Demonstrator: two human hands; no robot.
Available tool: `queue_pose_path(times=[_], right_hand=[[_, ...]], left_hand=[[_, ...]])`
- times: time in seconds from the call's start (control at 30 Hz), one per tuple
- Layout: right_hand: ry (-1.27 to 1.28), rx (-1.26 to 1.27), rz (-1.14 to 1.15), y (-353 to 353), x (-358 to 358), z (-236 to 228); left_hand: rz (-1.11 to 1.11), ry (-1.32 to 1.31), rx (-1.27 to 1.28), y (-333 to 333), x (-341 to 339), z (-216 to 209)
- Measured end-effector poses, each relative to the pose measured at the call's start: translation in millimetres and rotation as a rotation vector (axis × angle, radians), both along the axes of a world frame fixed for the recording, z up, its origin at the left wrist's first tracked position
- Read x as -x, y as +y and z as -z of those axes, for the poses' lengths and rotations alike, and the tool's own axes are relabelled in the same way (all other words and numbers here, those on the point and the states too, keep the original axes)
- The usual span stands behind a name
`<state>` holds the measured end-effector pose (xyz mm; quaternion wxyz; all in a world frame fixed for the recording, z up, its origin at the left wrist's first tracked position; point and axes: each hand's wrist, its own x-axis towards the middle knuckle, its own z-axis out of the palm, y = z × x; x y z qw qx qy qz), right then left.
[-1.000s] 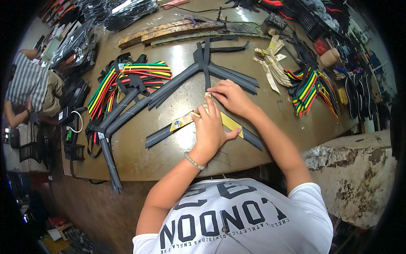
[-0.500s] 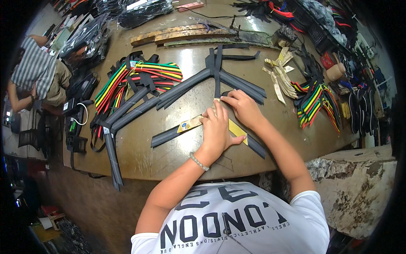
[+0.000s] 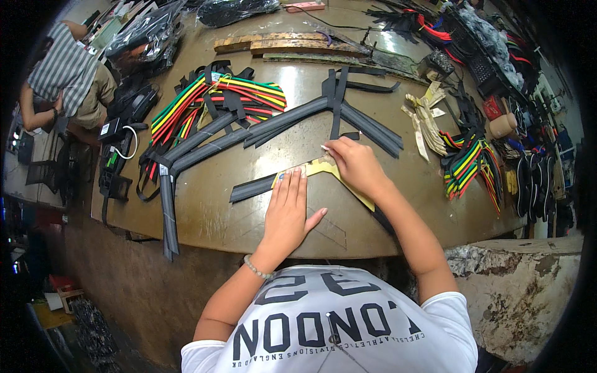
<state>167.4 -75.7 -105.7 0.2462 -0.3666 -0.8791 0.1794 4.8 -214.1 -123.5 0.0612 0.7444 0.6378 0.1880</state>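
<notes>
My left hand (image 3: 286,208) lies flat with its fingers stretched, pressing the left arm of a bent yellow template (image 3: 319,166). The template rests on a black padded strap (image 3: 252,189), which shows past its left end and again under my right forearm. At the template's bend, my right hand (image 3: 356,163) pinches a small white piece (image 3: 324,147) that looks like chalk. Just beyond my right fingers, a black webbing strap (image 3: 336,118) hangs from the joint of another bent padded strap (image 3: 367,127).
Joined padded straps (image 3: 214,146) stretch leftward over the table (image 3: 199,224). Behind them lies a bundle of red, yellow and green cords (image 3: 180,112); another bundle (image 3: 466,168) is at right by pale strips (image 3: 423,118). Wooden bars (image 3: 292,45) lie farther back. A person (image 3: 68,74) is at left.
My left hand has slid left along the template and flattened. My right hand has come to the template's bend, where the small white piece now shows. The whole view has shifted slightly.
</notes>
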Motion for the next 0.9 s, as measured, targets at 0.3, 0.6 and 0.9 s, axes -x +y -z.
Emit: queue_pose_path(times=[0.3,0.6,0.9], right_hand=[[0.04,0.052,0.019,6.2,19.1,-32.9],[-0.037,0.087,-0.043,-57.3,91.2,-8.8],[-0.261,0.081,-0.204,-85.7,99.7,-14.3]], left_hand=[[-0.049,-0.089,-0.129,-9.0,-2.4,10.6],[0.002,-0.168,-0.03,-11.7,1.1,14.4],[-0.026,-0.514,0.053,-14.3,3.7,15.1]])
